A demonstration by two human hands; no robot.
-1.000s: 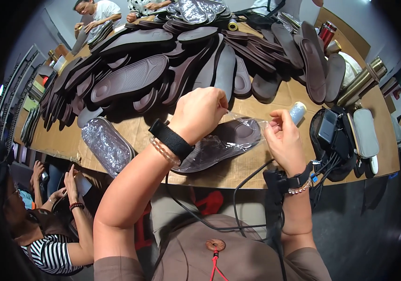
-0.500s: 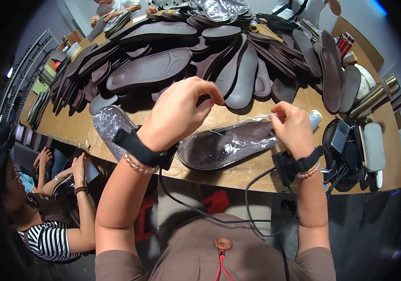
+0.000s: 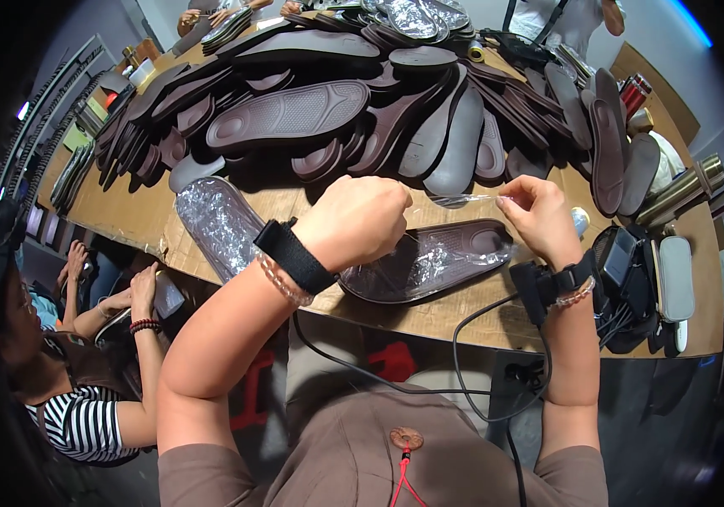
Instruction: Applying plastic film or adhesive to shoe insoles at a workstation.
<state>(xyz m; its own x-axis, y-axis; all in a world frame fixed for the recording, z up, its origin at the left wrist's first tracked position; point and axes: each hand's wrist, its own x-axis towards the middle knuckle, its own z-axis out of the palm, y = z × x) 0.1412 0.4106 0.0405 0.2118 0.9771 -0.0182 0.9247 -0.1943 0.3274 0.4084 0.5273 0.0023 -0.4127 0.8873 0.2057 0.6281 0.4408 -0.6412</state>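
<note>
A dark brown shoe insole (image 3: 431,269) lies on the table edge before me, partly covered by shiny clear plastic. Above it a thin strip of clear plastic film (image 3: 467,200) is drawn taut between my hands. My right hand (image 3: 539,215) pinches one end between thumb and fingertips. My left hand (image 3: 363,218) is closed with its back toward me, at the film's other end; its fingertips are mostly hidden. Left of it, partly behind my left wrist, lies another insole wrapped in clear plastic (image 3: 220,221).
A large heap of brown and grey insoles (image 3: 290,114) covers the far table. On the right are a metal flask (image 3: 681,190), a black pouch with cables (image 3: 624,270) and a grey case (image 3: 676,279). A black cable hangs from my wrist straps. A co-worker in stripes (image 3: 83,422) sits left.
My left hand has moved right and down and is now closed. The film is now stretched between both hands above the insole. My right hand has shifted slightly right.
</note>
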